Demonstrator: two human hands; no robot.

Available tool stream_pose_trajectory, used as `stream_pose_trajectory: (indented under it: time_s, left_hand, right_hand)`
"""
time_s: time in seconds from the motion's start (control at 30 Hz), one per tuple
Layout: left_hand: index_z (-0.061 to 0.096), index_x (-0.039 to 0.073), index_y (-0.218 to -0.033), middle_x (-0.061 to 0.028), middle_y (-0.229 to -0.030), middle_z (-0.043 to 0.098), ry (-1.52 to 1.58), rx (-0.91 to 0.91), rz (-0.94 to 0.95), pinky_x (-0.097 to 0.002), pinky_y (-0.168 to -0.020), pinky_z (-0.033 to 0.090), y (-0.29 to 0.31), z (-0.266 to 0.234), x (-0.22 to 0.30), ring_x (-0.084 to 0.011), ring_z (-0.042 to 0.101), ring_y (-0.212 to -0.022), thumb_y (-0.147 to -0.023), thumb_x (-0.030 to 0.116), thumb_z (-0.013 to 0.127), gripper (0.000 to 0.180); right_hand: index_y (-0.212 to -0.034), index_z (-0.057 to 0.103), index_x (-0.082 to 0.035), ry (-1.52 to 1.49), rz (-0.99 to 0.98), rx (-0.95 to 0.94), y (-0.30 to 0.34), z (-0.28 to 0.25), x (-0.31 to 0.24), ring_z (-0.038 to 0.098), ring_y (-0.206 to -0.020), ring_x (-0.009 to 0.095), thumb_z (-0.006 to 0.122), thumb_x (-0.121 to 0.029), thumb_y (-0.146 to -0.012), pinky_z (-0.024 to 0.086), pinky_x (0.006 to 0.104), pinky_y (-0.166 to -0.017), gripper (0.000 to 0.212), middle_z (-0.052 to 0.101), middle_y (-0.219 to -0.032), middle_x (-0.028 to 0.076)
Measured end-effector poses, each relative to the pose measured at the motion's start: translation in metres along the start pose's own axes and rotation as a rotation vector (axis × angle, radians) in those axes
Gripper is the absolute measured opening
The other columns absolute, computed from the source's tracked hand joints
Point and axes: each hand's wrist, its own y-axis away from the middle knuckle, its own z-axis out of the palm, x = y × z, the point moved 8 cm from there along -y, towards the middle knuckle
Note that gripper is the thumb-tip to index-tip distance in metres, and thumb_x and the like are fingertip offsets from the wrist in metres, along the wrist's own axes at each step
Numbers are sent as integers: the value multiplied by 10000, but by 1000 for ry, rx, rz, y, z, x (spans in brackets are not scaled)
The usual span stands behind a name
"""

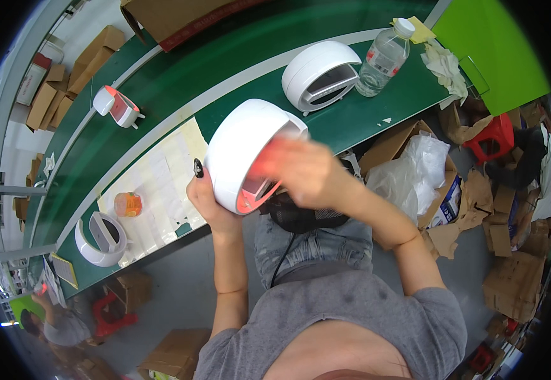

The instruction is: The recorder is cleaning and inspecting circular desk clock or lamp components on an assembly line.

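Head view has us with a white rounded device [237, 139] raised in the air over the desk [415, 88], about midway along its near edge. Our left hand [211, 201] is clamped on the shell's lower left side; our right hand [313, 172], apart from the left, is blurred at the opening, and we cannot tell whether its fingers grip anything. We judge the work partway along: the outer shell looks whole and a red glow shows inside, but we have neither cleared the opening nor set the device down; what remains inside is hidden. Its opening faces the desk's right end and us, its domed back the far left corner. The opening's long axis slants from the near edge up toward the far right corner, steeper than the near edge itself. A similar white unit [313, 76] sits toward the right end beside a clear bottle [383, 63], another [91, 244] by the near left corner, close to an orange jar [128, 204].
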Motion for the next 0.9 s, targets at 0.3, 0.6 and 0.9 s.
stream_pose_trajectory:
  time_s: [0.3,0.6,0.9]
  left_hand:
    - [468,97,-753,56,-415,378,924,-185,-438,-292,-877,459,-8,23,-29,-97,366,-456,-1023,187,301,331]
    - [551,59,-1057,-50,-879,691,1403,-206,-657,-326,-794,543,12,55,-55,-194,659,-863,-1015,280,424,258]
    - [483,42,-1320,-110,-1260,600,640,79,-461,-380,-944,521,14,45,-60,-232,610,-1123,-1007,329,442,427]
  right_hand:
    - [-1282,482,129,-874,643,394,13,-30,69,540,-1236,298,431,-163,-995,401,382,-1063,413,537,-1331,264]
    - [-1308,499,73,-794,228,271,14,-22,28,468,-1324,361,409,-174,-962,202,477,-1172,434,643,-1204,233]
    - [-1338,458,44,-761,420,603,6,-15,48,477,-1308,300,450,-121,-993,329,391,-1107,383,562,-1335,194]
